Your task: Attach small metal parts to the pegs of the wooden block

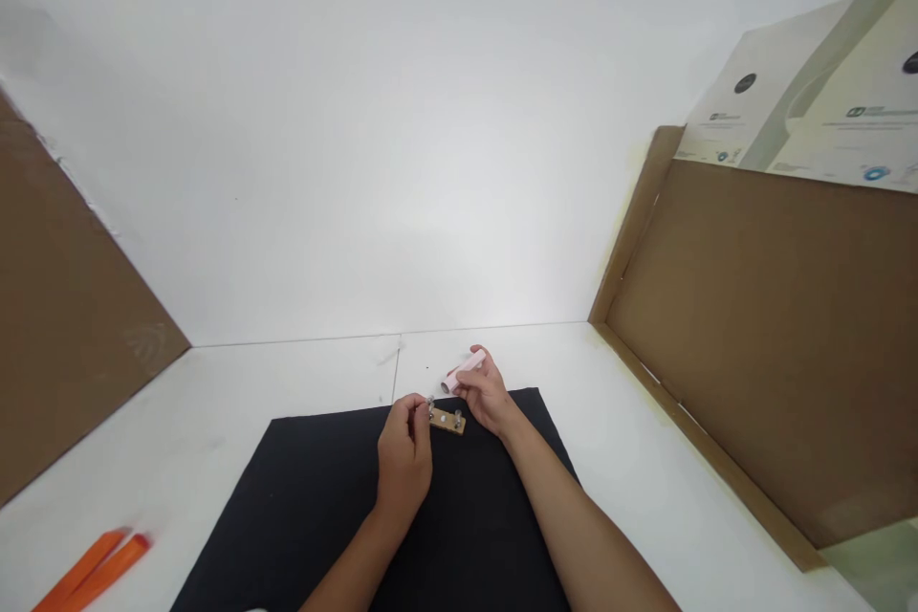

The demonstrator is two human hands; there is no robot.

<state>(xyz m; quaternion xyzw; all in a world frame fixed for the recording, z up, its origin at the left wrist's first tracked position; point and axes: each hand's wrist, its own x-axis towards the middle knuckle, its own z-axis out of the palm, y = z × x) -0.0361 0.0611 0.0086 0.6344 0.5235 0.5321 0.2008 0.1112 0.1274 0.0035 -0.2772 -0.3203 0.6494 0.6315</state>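
My right hand (486, 395) is closed around a pale pink tube (466, 371), which tilts with its darker end down toward the left. To the left of it, my left hand (405, 449) has its fingers pinched together at the left end of a small wooden strip (448, 422). Small clear, shiny pieces stand up near both ends of this strip, and a white spot shows in its middle. My left fingertips hide part of that end, and I cannot tell whether the strip rests on the black mat (322, 497) or is lifted off it.
Orange handles (93, 574), blurred, lie at the lower left on the white table (215, 440). A white wall (402, 163) rises behind. Brown boards stand at the left (64, 306) and right (775, 335), the right one with printed sheets (810, 96) above it.
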